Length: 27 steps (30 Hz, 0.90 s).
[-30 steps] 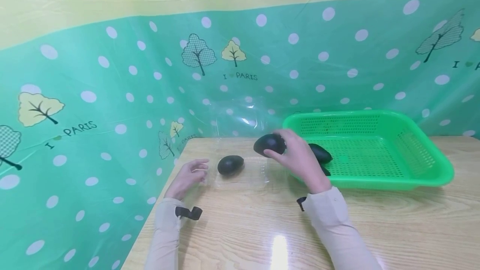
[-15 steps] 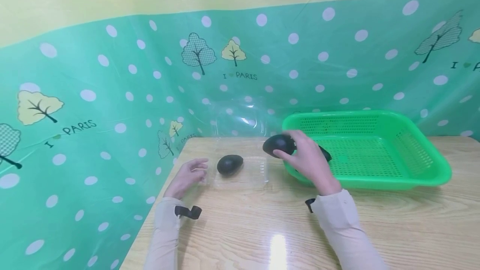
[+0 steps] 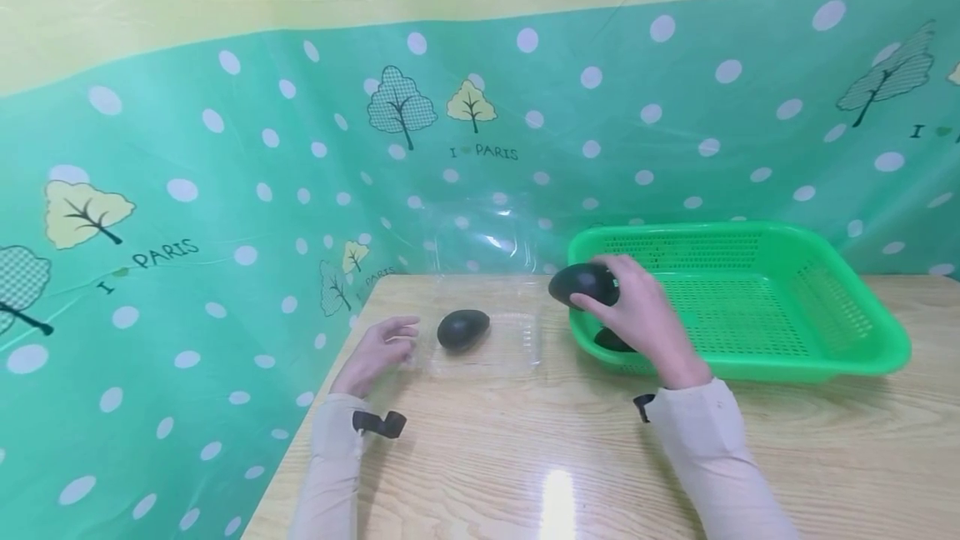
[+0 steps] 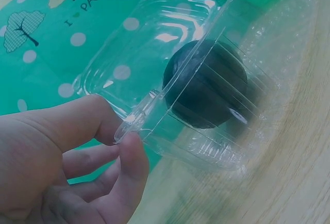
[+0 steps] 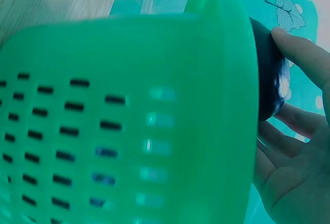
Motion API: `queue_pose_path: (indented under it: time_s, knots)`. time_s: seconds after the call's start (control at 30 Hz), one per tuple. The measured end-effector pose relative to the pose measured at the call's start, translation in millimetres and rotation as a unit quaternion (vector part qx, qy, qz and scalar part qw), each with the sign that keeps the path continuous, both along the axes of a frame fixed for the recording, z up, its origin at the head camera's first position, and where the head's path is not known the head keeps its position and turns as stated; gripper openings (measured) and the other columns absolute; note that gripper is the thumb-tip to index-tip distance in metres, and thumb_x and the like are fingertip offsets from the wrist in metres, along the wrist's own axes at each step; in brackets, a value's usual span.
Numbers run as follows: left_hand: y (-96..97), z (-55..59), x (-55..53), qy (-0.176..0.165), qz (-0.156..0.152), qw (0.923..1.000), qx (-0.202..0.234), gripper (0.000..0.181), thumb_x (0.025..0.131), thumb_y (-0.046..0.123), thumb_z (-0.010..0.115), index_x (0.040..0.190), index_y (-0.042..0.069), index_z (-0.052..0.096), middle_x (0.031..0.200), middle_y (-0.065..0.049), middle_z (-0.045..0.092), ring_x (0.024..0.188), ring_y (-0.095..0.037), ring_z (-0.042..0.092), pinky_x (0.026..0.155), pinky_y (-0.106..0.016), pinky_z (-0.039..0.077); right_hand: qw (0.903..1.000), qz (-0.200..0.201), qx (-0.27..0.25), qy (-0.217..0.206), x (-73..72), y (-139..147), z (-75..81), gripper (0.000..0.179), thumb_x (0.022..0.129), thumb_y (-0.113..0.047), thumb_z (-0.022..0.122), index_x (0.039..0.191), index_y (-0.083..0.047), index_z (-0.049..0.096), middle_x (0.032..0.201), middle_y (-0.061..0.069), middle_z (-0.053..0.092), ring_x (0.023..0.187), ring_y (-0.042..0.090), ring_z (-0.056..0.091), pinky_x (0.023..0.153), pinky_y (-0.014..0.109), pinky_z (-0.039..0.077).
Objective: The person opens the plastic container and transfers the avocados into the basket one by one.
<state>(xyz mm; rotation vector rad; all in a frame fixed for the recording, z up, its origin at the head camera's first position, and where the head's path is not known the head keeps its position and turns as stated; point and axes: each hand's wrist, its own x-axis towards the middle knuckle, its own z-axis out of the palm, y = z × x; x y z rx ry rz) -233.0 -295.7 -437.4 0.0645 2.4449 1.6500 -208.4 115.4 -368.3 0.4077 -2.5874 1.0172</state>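
Note:
My right hand [image 3: 641, 311] grips a dark avocado [image 3: 582, 283] above the left end of the green basket [image 3: 847, 307]. In the right wrist view, the basket wall hides part of that held avocado [image 5: 269, 72]. My left hand [image 3: 377, 350] pinches the rim of a clear plastic clamshell box [image 3: 517, 340]; the left wrist view shows its thumb and forefinger at the edge. The box's lid [image 3: 483, 242] stands raised at the back. One avocado [image 3: 462, 330] lies in the left half of the box. Below my right hand, another dark avocado [image 3: 613, 340] shows partly inside the basket.
A wooden table [image 3: 480, 457] carries the box and the basket. Behind it hangs a green dotted curtain [image 3: 300, 148] with tree prints, which also runs along the left side. Black straps [image 3: 379, 424] sit at both wrists.
My right hand has carried the avocado rightward, from beside the box to over the basket's left end. My left hand keeps its place at the box's edge.

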Motion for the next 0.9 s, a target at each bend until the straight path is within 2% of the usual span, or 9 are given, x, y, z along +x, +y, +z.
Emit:
queue_pose_path:
  time_s: [0.4, 0.9]
  knots:
    - [0.8, 1.4, 1.4, -0.001, 0.004, 0.9999, -0.013, 0.062, 0.085, 0.001, 0.061, 0.145, 0.007, 0.047, 0.139, -0.023, 0.052, 0.091, -0.029, 0.066, 0.087, -0.038, 0.056, 0.9998, -0.014, 0.009, -0.007, 4.5, 15, 1.5, 0.061, 0.087, -0.034, 0.076, 0.134, -0.002, 0.054, 0.132, 0.021, 0.056, 0.12, 0.041, 0.054, 0.094, 0.058, 0.048]
    - [1.5, 1.7, 1.4, 0.003, 0.002, 1.0, -0.007, 0.064, 0.085, 0.002, 0.06, 0.147, 0.003, 0.044, 0.139, -0.026, 0.05, 0.09, -0.031, 0.066, 0.087, -0.04, 0.056, 0.9995, -0.027, 0.013, -0.008, 7.6, 31, 0.7, 0.063, 0.088, -0.039, 0.074, 0.133, -0.001, 0.054, 0.134, 0.022, 0.056, 0.121, 0.042, 0.052, 0.095, 0.059, 0.047]
